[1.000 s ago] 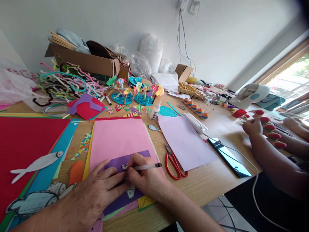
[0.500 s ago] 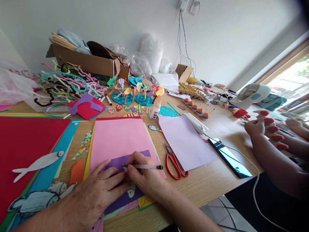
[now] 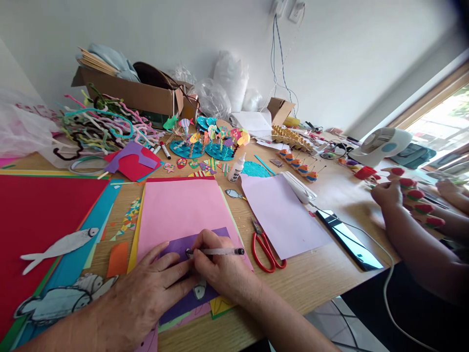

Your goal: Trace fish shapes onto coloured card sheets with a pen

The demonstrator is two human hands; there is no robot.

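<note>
My right hand [image 3: 223, 269] grips a pen [image 3: 229, 251] with a pale barrel and black end. Its tip meets a sheet of purple paper [image 3: 219, 235]. Flat on that sheet lies my left hand [image 3: 157, 281], fingers stretched and slightly apart. Between and under both hands is a small paper fish cutout [image 3: 199, 291], mostly covered. The purple paper rests on a pink sheet [image 3: 179, 205] near the table's front edge. To the right of my right hand lie red-handled scissors [image 3: 264, 248].
White fish cutouts [image 3: 62, 248] lie on red and blue sheets at left. A glue bottle [image 3: 236, 168], finished fish crafts [image 3: 190, 146] and pipe cleaners [image 3: 106, 117] stand behind. At right are lilac paper [image 3: 282, 215], a phone [image 3: 348, 239] and another person's hand [image 3: 388, 195] with a strawberry-like craft.
The pen's end has dipped slightly left as its tip moves a little on the purple paper. My left hand stays in place. The other person's craft has shifted slightly.
</note>
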